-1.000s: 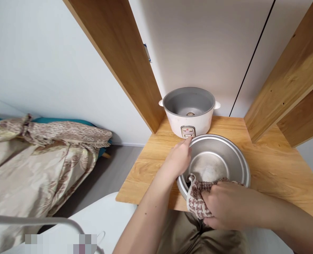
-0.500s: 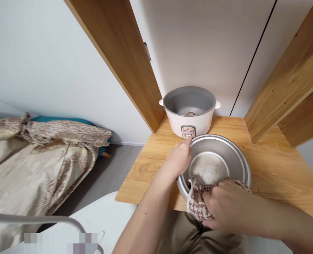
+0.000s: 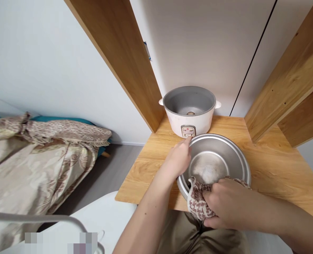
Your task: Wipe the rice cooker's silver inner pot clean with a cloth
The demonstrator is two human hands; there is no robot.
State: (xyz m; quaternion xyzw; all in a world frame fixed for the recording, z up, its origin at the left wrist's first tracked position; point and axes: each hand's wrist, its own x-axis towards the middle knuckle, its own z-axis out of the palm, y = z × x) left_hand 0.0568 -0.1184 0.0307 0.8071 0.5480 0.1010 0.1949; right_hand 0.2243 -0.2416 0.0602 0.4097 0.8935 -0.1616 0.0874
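Wooden tabletop point(image 3: 275, 173) against a pale wall point(image 3: 193, 46); white cooker body point(image 3: 174, 121) at the back, open-topped. Metal bowl point(image 3: 222, 146) sits just in front of it, by the near edge. Left hand point(image 3: 179, 157) at the bowl's left rim, one finger stretched out, others hidden; cannot tell if gripping. Right hand point(image 3: 225, 201) clamped on checked cloth point(image 3: 198, 203) over the near rim. Step in hand: likely wiping; next move calls for a steadied bowl, cloth pressed along the rim
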